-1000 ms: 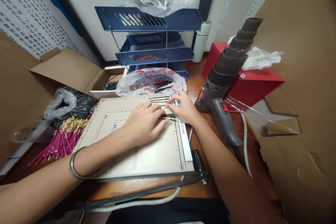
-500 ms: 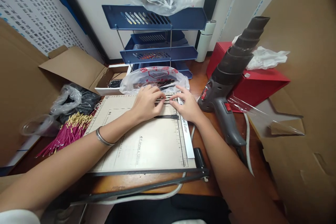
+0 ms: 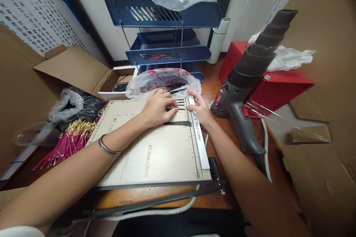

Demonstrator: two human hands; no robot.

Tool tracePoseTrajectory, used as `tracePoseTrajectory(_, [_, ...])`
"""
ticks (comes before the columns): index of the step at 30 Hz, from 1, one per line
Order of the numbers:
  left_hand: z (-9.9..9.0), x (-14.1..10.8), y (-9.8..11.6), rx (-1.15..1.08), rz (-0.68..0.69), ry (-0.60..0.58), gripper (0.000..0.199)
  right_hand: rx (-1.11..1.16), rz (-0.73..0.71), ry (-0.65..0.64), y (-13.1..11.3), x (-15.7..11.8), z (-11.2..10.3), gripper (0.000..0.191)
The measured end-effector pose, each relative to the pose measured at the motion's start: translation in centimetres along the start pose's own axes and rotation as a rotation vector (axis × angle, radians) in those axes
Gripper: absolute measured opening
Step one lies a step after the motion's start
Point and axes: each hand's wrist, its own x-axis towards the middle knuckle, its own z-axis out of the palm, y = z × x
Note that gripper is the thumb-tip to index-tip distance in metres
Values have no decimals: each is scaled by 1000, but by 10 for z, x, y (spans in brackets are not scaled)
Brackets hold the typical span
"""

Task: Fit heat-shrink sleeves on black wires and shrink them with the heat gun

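My left hand [image 3: 160,109] rests on the cream board of a paper cutter [image 3: 164,152], its thumb and fingers closed on thin black wires [image 3: 180,103] that stick out to the right. How many it holds is hidden by the fingers. My right hand [image 3: 201,111] is at the cutter's right edge, thumb and index finger apart, near the wire ends and the white "Paper Cutter" strip [image 3: 201,148]. Just below my left hand, a bundle of similar black wires [image 3: 178,123] lies flat on the board.
Behind the board sits a plastic bag [image 3: 164,81] with dark pieces, below a blue tray rack [image 3: 167,55]. A heat gun [image 3: 239,89] stands at right before a red box [image 3: 289,85]. Magenta wires with gold ends [image 3: 69,142] lie left. The cutter's arm [image 3: 155,198] runs along the front.
My right hand has moved a little to the right, away from my left hand and the wire ends. My left hand stays nearly in place. The view has shifted slightly.
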Motion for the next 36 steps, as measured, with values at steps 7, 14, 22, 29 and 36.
tracePoseTrajectory(7, [1,1,1,9,-21,7,20,-58,-8,-28,4,1,-3,68])
tracePoseTrajectory(14, [1,1,0,-14,-22,12,23,-95,-14,-41,5,2,-4,71])
tracePoseTrajectory(22, [3,2,-2,-41,-9,1,23,-145,-55,-61,6,2,-5,71])
tracePoseTrajectory(29, [5,2,-3,-56,-1,13,21,-148,-64,-52,5,2,-5,70])
tracePoseTrajectory(36, [4,2,-3,-80,-11,4,21,-164,-78,-53,6,2,-5,68])
